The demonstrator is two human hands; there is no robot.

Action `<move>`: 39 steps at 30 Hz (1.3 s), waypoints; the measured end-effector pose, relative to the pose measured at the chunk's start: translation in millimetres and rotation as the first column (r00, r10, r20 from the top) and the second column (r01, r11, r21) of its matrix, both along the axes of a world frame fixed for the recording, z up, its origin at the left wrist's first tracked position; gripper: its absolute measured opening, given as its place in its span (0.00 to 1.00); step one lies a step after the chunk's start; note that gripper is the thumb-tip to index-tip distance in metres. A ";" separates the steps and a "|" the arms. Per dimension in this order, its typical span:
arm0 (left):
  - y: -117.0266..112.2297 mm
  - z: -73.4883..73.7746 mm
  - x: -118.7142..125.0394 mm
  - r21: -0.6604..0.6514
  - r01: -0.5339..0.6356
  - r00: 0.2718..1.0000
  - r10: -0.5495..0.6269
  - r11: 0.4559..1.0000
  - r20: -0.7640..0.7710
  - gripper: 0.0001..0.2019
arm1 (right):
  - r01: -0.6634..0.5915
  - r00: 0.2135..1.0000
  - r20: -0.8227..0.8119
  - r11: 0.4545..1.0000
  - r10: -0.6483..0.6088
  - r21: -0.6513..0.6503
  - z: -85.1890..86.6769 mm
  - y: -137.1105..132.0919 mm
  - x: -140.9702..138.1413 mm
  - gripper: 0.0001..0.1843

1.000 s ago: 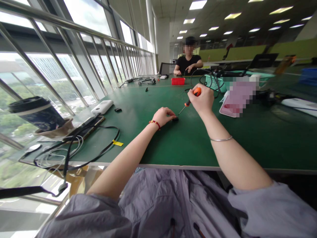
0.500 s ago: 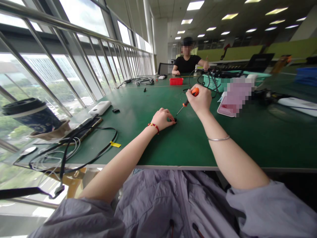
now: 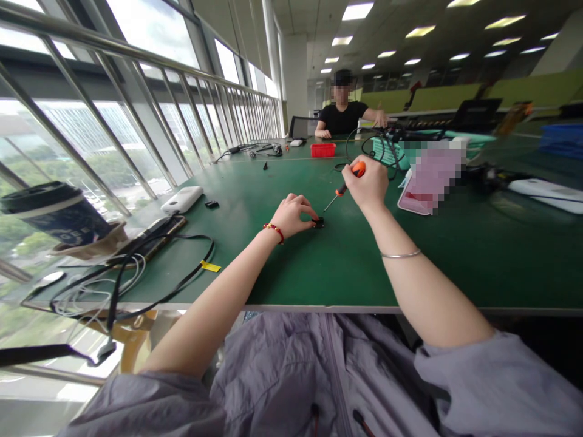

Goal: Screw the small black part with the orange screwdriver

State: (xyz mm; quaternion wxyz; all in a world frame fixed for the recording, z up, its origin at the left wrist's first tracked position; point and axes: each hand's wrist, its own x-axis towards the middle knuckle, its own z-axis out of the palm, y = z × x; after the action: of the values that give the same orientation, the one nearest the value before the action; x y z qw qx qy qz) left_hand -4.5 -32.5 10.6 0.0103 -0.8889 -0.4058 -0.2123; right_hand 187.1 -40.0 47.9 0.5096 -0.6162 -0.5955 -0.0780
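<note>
Screwdriver (image 3: 340,190) slants down from the right hand (image 3: 373,182), grip clenched round it; left hand (image 3: 293,215) arches at black part (image 3: 320,223), hold unclear.

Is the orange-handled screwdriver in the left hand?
No: the right hand grips the screwdriver, while the left hand is at a small black part.

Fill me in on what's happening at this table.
Someone's right hand grips an orange-and-black screwdriver, angled down toward a small black piece on the green table. The left hand has its fingertips at that piece; whether they pinch it is hard to tell. The tip is close to the piece, but contact isn't clear. Across the table, a person in a black shirt reaches toward the green basket.
</note>
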 end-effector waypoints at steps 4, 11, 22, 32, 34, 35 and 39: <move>-2.4 0.0 1.3 -0.010 0.007 1.000 -0.008 1.000 -0.024 0.09 | 0.000 1.000 -0.031 1.000 0.001 0.032 -1.3 1.1 0.4 0.10; -0.6 -5.7 3.5 -0.027 0.006 0.998 -0.007 1.000 -0.057 0.09 | 0.005 0.999 -0.037 0.999 -0.003 0.052 -2.4 3.0 0.0 0.10; 3.1 -10.2 4.2 -0.057 -0.041 0.999 0.041 0.998 -0.003 0.09 | 0.024 0.999 0.046 0.999 -0.022 -0.032 2.1 -2.7 1.3 0.12; -4.2 -6.0 10.4 0.132 0.005 1.000 -0.008 0.991 0.019 0.07 | -0.043 0.961 0.275 0.996 0.020 0.080 13.2 -6.7 3.9 0.09; -5.4 -4.1 10.8 0.168 0.008 1.000 -0.013 0.986 0.026 0.08 | -0.174 0.933 0.320 0.985 0.165 -0.001 10.4 -4.5 1.2 0.09; -5.9 -3.3 10.7 0.185 0.008 1.000 -0.014 0.983 0.028 0.08 | -0.244 0.913 0.318 0.967 0.255 -0.077 7.8 -2.9 -0.1 0.09; -6.4 -1.9 9.3 0.236 0.001 0.999 -0.009 0.972 0.033 0.08 | -0.438 0.810 0.220 0.810 0.544 -0.389 -2.0 3.6 -0.8 0.10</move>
State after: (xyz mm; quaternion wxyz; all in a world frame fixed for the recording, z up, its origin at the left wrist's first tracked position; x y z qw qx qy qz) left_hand 4.8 -39.0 8.7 0.1084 -0.8786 -0.3758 -0.2740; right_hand 186.3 -36.4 46.0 0.3014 -0.4915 -0.8151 0.0567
